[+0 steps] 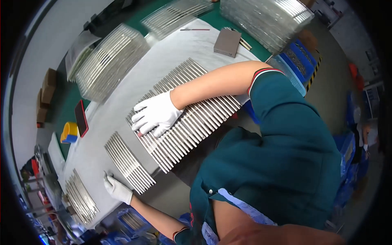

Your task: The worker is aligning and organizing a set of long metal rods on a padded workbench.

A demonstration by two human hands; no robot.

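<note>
A wide row of slim silver metal rods lies side by side on the white-covered table. My right hand, in a white glove, rests palm down across the left end of that row, its fingers spread over the rods. To the left lies a smaller group of rods, apart from the wide row. My left hand, gloved too, is beside the near left end of this group. Its thumb and forefinger look apart, with nothing visible between them; its other fingers are partly hidden.
A third bundle of rods lies at the far left. Clear trays of rods and a plastic-wrapped stack line the back. A grey-brown box, a red-edged phone and a yellow-and-blue tape roll are also around.
</note>
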